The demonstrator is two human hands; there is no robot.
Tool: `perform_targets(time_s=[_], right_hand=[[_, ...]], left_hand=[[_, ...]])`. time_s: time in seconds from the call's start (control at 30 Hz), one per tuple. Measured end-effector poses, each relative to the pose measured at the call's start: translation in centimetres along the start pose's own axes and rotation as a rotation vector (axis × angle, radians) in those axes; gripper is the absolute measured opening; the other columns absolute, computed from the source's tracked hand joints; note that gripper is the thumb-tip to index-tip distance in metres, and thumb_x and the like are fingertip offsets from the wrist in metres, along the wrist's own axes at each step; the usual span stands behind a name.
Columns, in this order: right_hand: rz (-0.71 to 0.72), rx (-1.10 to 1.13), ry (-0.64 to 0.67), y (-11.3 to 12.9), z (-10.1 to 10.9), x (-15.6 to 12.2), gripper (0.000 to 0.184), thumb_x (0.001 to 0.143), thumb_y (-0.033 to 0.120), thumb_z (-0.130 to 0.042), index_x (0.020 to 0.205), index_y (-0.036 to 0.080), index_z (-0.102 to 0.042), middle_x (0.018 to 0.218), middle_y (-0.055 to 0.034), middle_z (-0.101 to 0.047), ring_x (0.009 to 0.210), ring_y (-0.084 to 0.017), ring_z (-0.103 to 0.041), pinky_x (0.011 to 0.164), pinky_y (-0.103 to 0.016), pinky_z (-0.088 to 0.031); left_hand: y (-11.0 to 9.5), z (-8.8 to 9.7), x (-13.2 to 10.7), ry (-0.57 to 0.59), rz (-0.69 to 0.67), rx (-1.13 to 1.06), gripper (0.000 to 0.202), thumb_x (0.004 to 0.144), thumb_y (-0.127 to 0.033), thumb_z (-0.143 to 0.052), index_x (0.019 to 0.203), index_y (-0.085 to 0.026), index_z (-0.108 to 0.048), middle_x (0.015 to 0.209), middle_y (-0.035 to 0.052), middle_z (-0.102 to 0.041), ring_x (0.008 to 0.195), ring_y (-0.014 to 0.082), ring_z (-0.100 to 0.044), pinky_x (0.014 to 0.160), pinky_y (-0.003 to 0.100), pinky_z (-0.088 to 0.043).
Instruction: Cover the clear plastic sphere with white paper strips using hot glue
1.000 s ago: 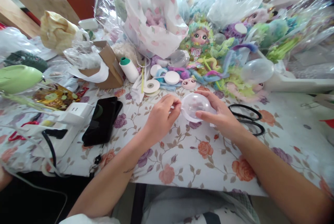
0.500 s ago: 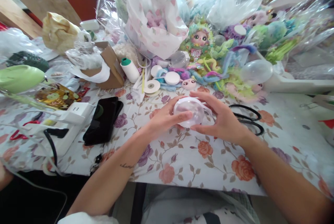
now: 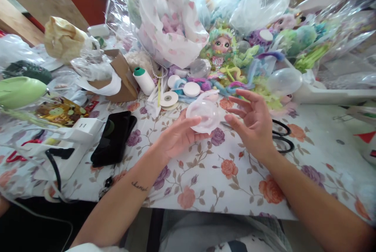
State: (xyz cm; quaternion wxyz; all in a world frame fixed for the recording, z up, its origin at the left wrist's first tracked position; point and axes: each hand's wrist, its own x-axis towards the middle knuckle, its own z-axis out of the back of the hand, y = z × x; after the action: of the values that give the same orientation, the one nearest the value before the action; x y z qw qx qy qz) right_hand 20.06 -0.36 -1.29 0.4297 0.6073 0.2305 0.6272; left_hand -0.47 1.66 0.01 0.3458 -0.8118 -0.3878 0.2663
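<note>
A clear, round plastic shell [image 3: 207, 115] with a whitish strip along its upper edge rests in my left hand [image 3: 182, 132]. The left thumb lies across the shell's near side, with the fingers beneath it. To the right, my right hand [image 3: 252, 126] is raised with its fingers apart and nothing in them. A gap separates it from the shell. Partly hidden behind my right hand, scissors with black loop handles [image 3: 289, 142] lie on the flowered tablecloth [image 3: 205, 189].
Behind my hands lie a ribbon spool [image 3: 169, 99], a thread cone [image 3: 144, 81], a white disc [image 3: 192, 89] and a green-haired doll [image 3: 221, 46]. At left are stacked phones [image 3: 113, 138] and a power strip [image 3: 66, 158]. Another clear shell [image 3: 284, 81] sits at right.
My right hand has let go of the shell and moved right, its fingers spreading. My left hand keeps the shell, which has shifted slightly left and up.
</note>
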Motion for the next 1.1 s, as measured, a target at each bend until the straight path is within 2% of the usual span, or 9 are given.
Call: perform_targets(time_s=[0.1,0.2,0.27,0.5,0.63,0.73,0.93,1.1], right_hand=[[0.215,-0.227,-0.073,0.4,-0.1,-0.4,0.025,0.085,0.016,-0.07,0.107,0.027,-0.066,0.11,-0.0065,-0.064,0.098,-0.02,-0.066,0.076,-0.035,-0.06],[0.396,-0.359,0.048,0.9,-0.5,-1.1,0.022,0.084,0.011,-0.068,0.101,0.025,-0.067,0.096,-0.0055,-0.066,0.083,-0.018,-0.065,0.069,-0.034,-0.057],[0.431,-0.384,0.127,1.0,-0.9,-1.5,0.02,0.085,0.011,-0.067,0.101,0.023,-0.066,0.092,-0.0061,-0.067,0.081,-0.019,-0.065,0.07,-0.035,-0.056],[0.311,-0.362,0.159,0.6,-1.4,-1.8,0.007,0.085,0.014,-0.069,0.088,0.018,-0.064,0.083,-0.0063,-0.066,0.073,-0.017,-0.06,0.063,-0.033,-0.051],[0.245,-0.329,0.138,0.8,-1.3,-1.8,0.009,0.087,0.01,-0.064,0.085,0.019,-0.061,0.08,-0.0039,-0.063,0.066,-0.014,-0.054,0.06,-0.03,-0.048],[0.184,-0.269,0.166,0.9,-1.2,-1.8,0.011,0.089,0.009,-0.061,0.087,0.019,-0.06,0.082,-0.0024,-0.061,0.065,-0.012,-0.053,0.061,-0.028,-0.047],[0.152,-0.213,0.167,0.5,-0.9,-1.6,0.013,0.092,0.009,-0.055,0.091,0.022,-0.056,0.085,-0.0015,-0.059,0.076,-0.013,-0.056,0.066,-0.026,-0.051],[0.217,-0.267,0.232,0.5,-1.1,-1.8,0.013,0.092,0.008,-0.055,0.092,0.021,-0.055,0.088,-0.0036,-0.06,0.077,-0.015,-0.057,0.065,-0.029,-0.05]], left_hand=[[-0.2,0.0,0.0,-0.024,-0.097,-0.049,0.045,0.087,-0.02,-0.067,0.131,-0.023,-0.058,0.122,0.0071,-0.069,0.113,0.0247,-0.064,0.093,0.041,-0.058],[-0.4,-0.1,0.0,-0.034,-0.163,-0.061,0.046,0.09,-0.02,-0.064,0.134,-0.023,-0.056,0.117,0.0066,-0.071,0.114,0.024,-0.065,0.097,0.041,-0.056],[-0.3,-0.1,0.1,-0.042,-0.185,-0.064,0.045,0.09,-0.019,-0.063,0.134,-0.022,-0.057,0.112,0.0064,-0.072,0.11,0.0228,-0.066,0.097,0.04,-0.056],[0.6,-0.2,0.1,-0.02,-0.097,-0.036,0.046,0.089,-0.023,-0.066,0.133,-0.022,-0.057,0.118,0.0078,-0.068,0.108,0.0251,-0.065,0.088,0.038,-0.056],[1.0,-0.2,0.3,-0.043,-0.126,0.016,0.049,0.089,-0.023,-0.067,0.136,-0.027,-0.054,0.124,0.0058,-0.066,0.118,0.0231,-0.06,0.093,0.033,-0.05],[0.9,-0.1,0.4,-0.054,-0.142,0.034,0.05,0.087,-0.023,-0.068,0.135,-0.028,-0.054,0.121,0.0047,-0.067,0.116,0.0222,-0.061,0.093,0.031,-0.049],[0.0,-0.3,0.2,0.005,-0.127,0.077,0.044,0.088,-0.021,-0.066,0.131,-0.028,-0.056,0.126,0.0058,-0.064,0.117,0.0269,-0.061,0.092,0.041,-0.054],[0.2,-0.6,0.1,-0.011,-0.114,0.045,0.043,0.088,-0.024,-0.066,0.129,-0.029,-0.056,0.119,0.0039,-0.064,0.11,0.0237,-0.062,0.092,0.043,-0.055]])
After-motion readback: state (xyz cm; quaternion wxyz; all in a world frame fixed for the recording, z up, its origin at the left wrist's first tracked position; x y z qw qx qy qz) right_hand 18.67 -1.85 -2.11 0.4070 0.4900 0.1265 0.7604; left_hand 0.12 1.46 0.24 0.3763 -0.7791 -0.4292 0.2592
